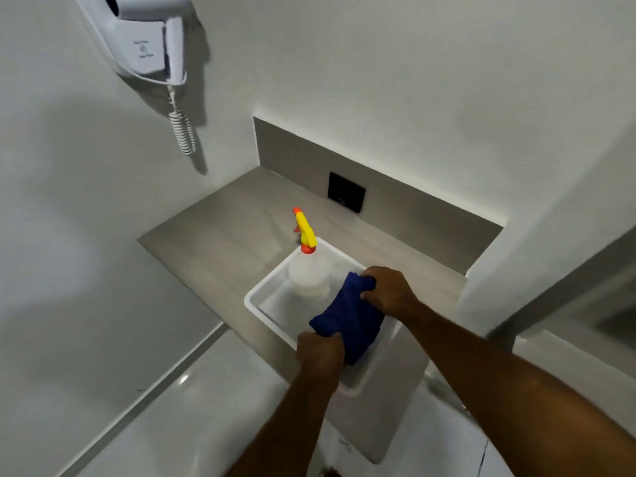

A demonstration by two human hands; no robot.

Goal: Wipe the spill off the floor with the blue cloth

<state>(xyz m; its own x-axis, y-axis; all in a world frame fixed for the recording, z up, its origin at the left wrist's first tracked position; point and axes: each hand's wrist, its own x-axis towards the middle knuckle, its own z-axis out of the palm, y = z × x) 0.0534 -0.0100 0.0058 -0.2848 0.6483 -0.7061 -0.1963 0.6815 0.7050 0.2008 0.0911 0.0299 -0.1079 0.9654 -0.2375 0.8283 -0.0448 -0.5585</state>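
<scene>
We had the dark blue bunched-up cloth (347, 318) gripped at both ends over the shallow white plastic tray (256, 304), which sat at the near edge of the grey stone-look counter (213, 228). Our left hand (321, 352) was fisted round the cloth's near end, fingers curled tight into the fabric; our right hand (390, 290) clamped the far end the same way, knuckles up. Between the fists the cloth sagged and creased, so we judged it soft, limp and light, with no stiffness to fight. Whether it was wet we couldn't tell. A fabric like that won't slip or break, but it does flop, so holding it bunched in the fist seemed the sound way, then spreading it flat under the palm for wiping.

At the tray's far corner stood the clear plastic spray bottle with yellow and orange trigger (308, 266), close beside the cloth but seemingly not touching it. A white wall-mounted hair dryer (148, 43) hung over to the left. The pale glossy floor (192, 407) lay below the counter's edge; no spill showed on it from here.
</scene>
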